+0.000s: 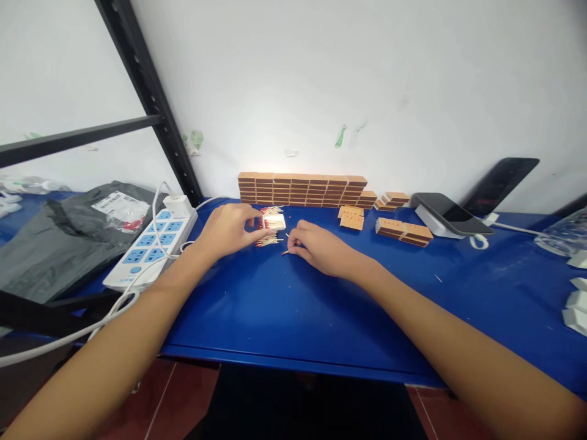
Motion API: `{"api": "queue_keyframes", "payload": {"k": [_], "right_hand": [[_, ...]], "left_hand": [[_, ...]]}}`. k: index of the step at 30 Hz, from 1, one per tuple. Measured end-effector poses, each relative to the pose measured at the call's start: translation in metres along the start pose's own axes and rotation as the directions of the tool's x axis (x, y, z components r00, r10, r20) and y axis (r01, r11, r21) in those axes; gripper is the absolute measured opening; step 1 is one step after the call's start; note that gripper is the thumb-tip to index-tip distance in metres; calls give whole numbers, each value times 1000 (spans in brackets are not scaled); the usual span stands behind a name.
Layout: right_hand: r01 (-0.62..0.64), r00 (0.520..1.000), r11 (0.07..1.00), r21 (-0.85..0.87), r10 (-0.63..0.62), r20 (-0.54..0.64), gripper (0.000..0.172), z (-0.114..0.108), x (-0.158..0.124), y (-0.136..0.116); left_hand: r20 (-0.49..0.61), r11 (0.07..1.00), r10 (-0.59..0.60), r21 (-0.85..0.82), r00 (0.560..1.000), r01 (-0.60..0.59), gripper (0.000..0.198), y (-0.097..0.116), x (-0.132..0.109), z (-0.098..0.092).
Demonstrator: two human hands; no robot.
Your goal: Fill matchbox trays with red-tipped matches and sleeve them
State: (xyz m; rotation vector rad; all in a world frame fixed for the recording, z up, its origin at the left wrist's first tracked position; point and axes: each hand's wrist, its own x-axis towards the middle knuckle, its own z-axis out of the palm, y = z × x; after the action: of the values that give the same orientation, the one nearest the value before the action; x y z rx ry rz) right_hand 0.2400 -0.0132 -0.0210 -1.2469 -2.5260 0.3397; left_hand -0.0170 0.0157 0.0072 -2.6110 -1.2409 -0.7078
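Note:
My left hand [232,229] is closed on the left end of a small white matchbox tray [280,221] filled with red-tipped matches. Loose matches [269,241] lie in a pile behind and in front of that tray on the blue table. Just to the right, my right hand [316,247] pinches a single match [287,252], its red head pointing left and down near the tabletop. Beyond my right hand lie a few flat orange matchbox sleeves [351,217].
A long stack of matchboxes [302,189] stands against the wall. More matchboxes [403,231] lie to the right, near a phone [452,214] on a white stand. At left are a white power strip [151,244] with cables, a dark plastic bag [68,238] and a black rack post [151,91].

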Motion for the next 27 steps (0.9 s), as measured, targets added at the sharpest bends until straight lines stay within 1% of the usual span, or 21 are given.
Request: {"api": "queue_keyframes", "payload": {"k": [6, 10, 13, 14, 16, 18, 19, 21, 22, 24, 27], "right_hand": [[-15, 1000, 1000, -15, 15, 24, 14, -8, -4, -4], [-23, 1000, 998, -55, 24, 19, 12, -11, -7, -4], [-23, 999, 999, -40, 25, 37, 9, -11, -7, -2], [-31, 999, 999, -29, 32, 29, 9, -10, -6, 0], [-63, 998, 998, -12, 62, -31, 8, -7, -3, 3], [-82, 991, 997, -12, 80, -103, 14, -3, 2, 8], [-72, 991, 997, -16, 69, -117, 19, -1, 4, 11], [-13, 996, 1000, -23, 11, -88, 30, 2, 9, 18], [19, 998, 1000, -25, -21, -66, 33, 3, 10, 22], [53, 997, 998, -30, -54, -45, 29, 3, 13, 29], [41, 998, 997, -64, -44, -51, 15, 0, 13, 39]], "left_hand": [[-15, 1000, 8, 7, 1000, -8, 40, 0, 0, 1], [-21, 1000, 8, 3, 1000, -8, 42, -1, -1, 1], [-17, 1000, 10, -3, 1000, -10, 41, -1, -1, 1], [-12, 1000, 9, -4, 1000, -9, 40, 0, 0, 0], [-5, 1000, 0, -3, 1000, 0, 40, 0, 0, 0], [0, 1000, -6, -3, 1000, 6, 40, 1, 0, 0], [5, 1000, -3, -5, 1000, 3, 40, 0, 0, 0], [12, 1000, 3, -6, 1000, -3, 38, 0, 0, 0], [11, 1000, 1, -1, 1000, -1, 37, 0, 0, 0], [0, 1000, -13, 14, 1000, 13, 38, 0, 0, 0], [-8, 999, -22, 27, 1000, 22, 43, 0, 0, 0]]}}
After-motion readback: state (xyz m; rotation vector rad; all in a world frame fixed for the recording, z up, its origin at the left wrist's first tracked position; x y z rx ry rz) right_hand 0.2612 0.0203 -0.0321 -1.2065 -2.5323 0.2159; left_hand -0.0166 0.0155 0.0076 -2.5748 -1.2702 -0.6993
